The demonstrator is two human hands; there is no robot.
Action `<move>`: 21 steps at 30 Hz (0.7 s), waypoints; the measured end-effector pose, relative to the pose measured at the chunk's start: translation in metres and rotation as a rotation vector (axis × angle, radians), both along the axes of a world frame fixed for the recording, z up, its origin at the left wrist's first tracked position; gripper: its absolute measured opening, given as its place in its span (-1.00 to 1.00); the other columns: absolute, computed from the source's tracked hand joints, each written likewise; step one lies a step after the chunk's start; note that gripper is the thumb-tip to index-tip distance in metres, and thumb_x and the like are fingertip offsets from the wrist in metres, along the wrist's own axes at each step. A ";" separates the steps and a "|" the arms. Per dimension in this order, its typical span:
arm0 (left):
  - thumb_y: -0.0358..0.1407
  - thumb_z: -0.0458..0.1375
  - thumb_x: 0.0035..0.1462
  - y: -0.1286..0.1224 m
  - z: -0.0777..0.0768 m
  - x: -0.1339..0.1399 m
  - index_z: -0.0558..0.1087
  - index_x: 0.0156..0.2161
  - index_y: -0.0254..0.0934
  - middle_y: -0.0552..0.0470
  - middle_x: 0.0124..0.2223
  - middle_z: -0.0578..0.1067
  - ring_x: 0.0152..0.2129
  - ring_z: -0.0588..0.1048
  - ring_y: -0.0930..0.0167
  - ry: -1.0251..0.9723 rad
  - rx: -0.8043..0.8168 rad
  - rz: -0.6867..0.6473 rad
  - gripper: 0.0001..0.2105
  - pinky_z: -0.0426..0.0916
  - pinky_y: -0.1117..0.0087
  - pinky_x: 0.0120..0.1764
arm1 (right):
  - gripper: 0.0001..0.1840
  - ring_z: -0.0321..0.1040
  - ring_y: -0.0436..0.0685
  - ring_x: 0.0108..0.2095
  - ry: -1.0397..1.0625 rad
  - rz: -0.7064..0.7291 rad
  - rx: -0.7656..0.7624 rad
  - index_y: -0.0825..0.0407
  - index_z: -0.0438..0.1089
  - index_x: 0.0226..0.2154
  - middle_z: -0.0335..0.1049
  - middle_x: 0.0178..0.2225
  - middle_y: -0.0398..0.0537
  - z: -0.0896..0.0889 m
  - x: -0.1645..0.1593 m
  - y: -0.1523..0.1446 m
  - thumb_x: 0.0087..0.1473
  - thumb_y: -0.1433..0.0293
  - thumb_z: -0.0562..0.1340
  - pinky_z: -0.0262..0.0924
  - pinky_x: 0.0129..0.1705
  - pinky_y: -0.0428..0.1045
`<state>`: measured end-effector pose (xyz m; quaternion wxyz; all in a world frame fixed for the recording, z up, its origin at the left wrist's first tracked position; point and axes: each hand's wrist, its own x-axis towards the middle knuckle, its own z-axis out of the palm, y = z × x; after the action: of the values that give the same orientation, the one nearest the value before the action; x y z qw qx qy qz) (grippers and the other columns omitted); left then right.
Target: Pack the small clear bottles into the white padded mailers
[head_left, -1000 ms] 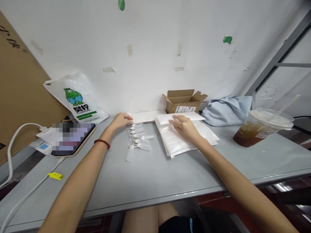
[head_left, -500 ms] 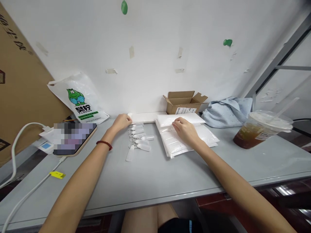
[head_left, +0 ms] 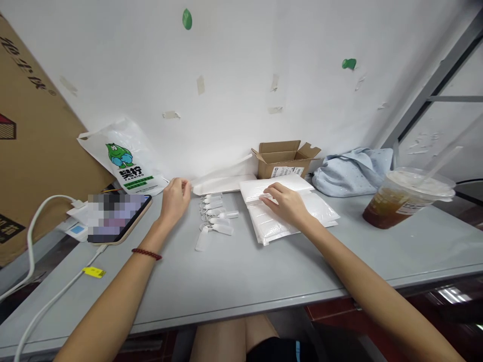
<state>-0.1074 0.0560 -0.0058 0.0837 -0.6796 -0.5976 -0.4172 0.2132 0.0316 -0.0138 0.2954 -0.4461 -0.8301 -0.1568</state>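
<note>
My left hand (head_left: 175,200) is closed in a pinch at the left end of a long white strip (head_left: 226,185) by the wall; whatever its fingertips hold is hidden. A thin white sheet (head_left: 222,170) rises at a slant above that strip. My right hand (head_left: 285,202) rests on a stack of white padded mailers (head_left: 269,229), its fingers bent and the thumb apart from them, beside the folded top flap. Between my hands lie several small translucent white tags with loops (head_left: 216,221), lined up in a column on the grey table (head_left: 211,281).
At left are a phone (head_left: 124,221) on a charging cable, a printed plastic bag (head_left: 126,161) and a large carton (head_left: 33,136). An open small cardboard box (head_left: 283,158), a light blue cloth bag (head_left: 349,173) and a drink cup with straw (head_left: 400,201) stand at right.
My left hand has moved left and toward me, away from the strip's end. The thin sheet now stands raised above the strip. My right thumb has parted from the fingers over the mailers.
</note>
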 end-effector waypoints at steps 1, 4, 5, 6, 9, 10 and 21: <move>-0.31 -0.04 0.14 -0.008 -0.001 0.000 0.33 -0.32 -0.27 -0.07 -0.33 0.46 -0.32 0.46 0.33 -0.022 0.042 -0.003 -0.87 0.33 0.32 -0.19 | -0.73 0.36 0.07 -0.32 0.025 0.014 0.028 0.04 0.39 -0.25 0.40 -0.26 0.01 0.000 -0.001 -0.001 0.21 0.24 0.06 0.17 -0.43 -0.07; -0.32 -0.03 0.16 -0.025 0.002 0.005 0.34 -0.30 -0.27 -0.05 -0.28 0.45 -0.29 0.45 0.37 -0.049 0.141 -0.059 -0.88 0.35 0.35 -0.17 | -0.76 0.33 0.12 -0.21 0.073 0.058 0.147 0.02 0.35 -0.16 0.38 -0.22 0.05 0.003 -0.007 -0.007 0.20 0.28 0.07 0.24 -0.32 -0.03; -0.32 -0.03 0.15 -0.029 0.005 0.008 0.34 -0.30 -0.27 -0.05 -0.27 0.45 -0.28 0.45 0.38 -0.041 0.166 -0.084 -0.88 0.35 0.35 -0.16 | -0.76 0.31 0.14 -0.18 0.081 0.081 0.189 0.03 0.33 -0.13 0.37 -0.20 0.06 0.004 -0.009 -0.009 0.20 0.31 0.07 0.25 -0.28 -0.01; -0.33 -0.02 0.15 -0.033 0.008 0.013 0.35 -0.31 -0.27 -0.05 -0.26 0.46 -0.26 0.45 0.37 -0.030 0.186 -0.112 -0.88 0.35 0.35 -0.15 | -0.75 0.29 0.15 -0.17 0.084 0.105 0.228 0.03 0.31 -0.09 0.36 -0.19 0.09 0.006 -0.012 -0.012 0.19 0.34 0.08 0.26 -0.24 0.01; -0.34 0.02 0.13 -0.044 0.018 0.029 0.39 -0.32 -0.27 -0.06 -0.23 0.48 -0.23 0.45 0.37 -0.038 0.196 -0.200 -0.89 0.35 0.35 -0.12 | -0.69 0.24 0.19 -0.11 0.066 0.172 0.300 0.05 0.25 -0.01 0.33 -0.12 0.15 0.009 -0.019 -0.019 0.18 0.40 0.07 0.25 -0.14 0.10; -0.34 0.03 0.12 -0.048 0.020 0.034 0.41 -0.33 -0.26 -0.05 -0.22 0.49 -0.23 0.46 0.37 -0.062 0.191 -0.221 -0.89 0.35 0.35 -0.11 | -0.66 0.23 0.21 -0.08 0.050 0.182 0.303 0.04 0.24 0.02 0.32 -0.09 0.16 0.009 -0.021 -0.020 0.17 0.40 0.07 0.23 -0.11 0.14; -0.33 0.13 0.07 -0.072 0.026 0.062 0.55 -0.34 -0.24 -0.01 -0.20 0.56 -0.22 0.50 0.37 -0.365 0.107 -0.410 -0.86 0.39 0.39 -0.12 | -0.56 0.10 0.25 0.15 -0.082 0.009 0.215 0.02 0.21 0.09 0.26 0.10 0.17 0.004 -0.012 -0.010 0.18 0.54 -0.04 0.10 -0.01 0.17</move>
<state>-0.0452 -0.0163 0.0206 -0.0757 -0.6943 -0.4299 -0.5722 0.2014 0.0212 -0.0098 0.3078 -0.4013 -0.8220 -0.2617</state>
